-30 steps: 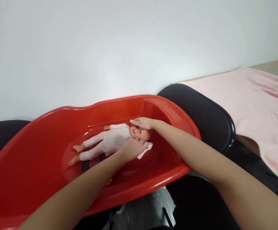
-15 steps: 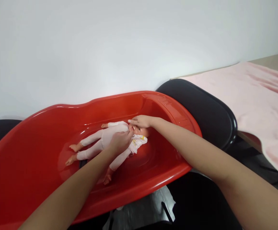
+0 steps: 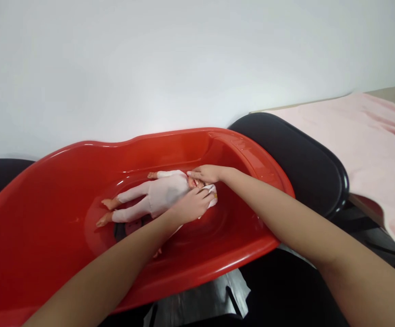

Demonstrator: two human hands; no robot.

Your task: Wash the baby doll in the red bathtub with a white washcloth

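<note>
Doll (image 3: 166, 190) face up in the red tub (image 3: 47, 204), pale clothes, bare feet toward my left, head to my right. My right hand (image 3: 206, 173) lies over the head's far side, fingers extended, gripping nothing. My left hand (image 3: 192, 204) is at the near side of the face, fingers bent over a white cloth (image 3: 213, 190); pinching or only pressing, I cannot tell. Black rounded panel (image 3: 286, 163) beside the tub; pink sheet (image 3: 371, 145) beyond.
</note>
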